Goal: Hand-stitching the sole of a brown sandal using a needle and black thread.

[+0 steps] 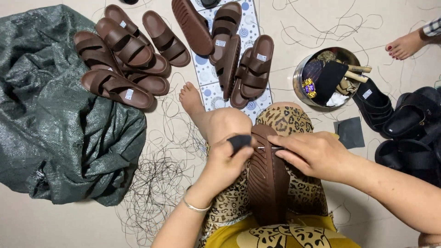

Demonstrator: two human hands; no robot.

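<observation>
A brown sandal (268,183) lies sole-up along my lap, toe end away from me. My left hand (226,160) grips its left edge near the toe, with a black cover on the thumb. My right hand (312,154) pinches a thin metal needle (268,148) that lies across the sole's top end. Both hands touch the sandal.
Several brown sandals (124,59) lie heaped at the top left and on a dotted mat (207,69). A green woven sack (55,119) lies at left. Loose black thread (156,183) tangles on the floor. A metal bowl (299,78) of tools, black sandals (404,124) and another person's foot (404,45) are at right.
</observation>
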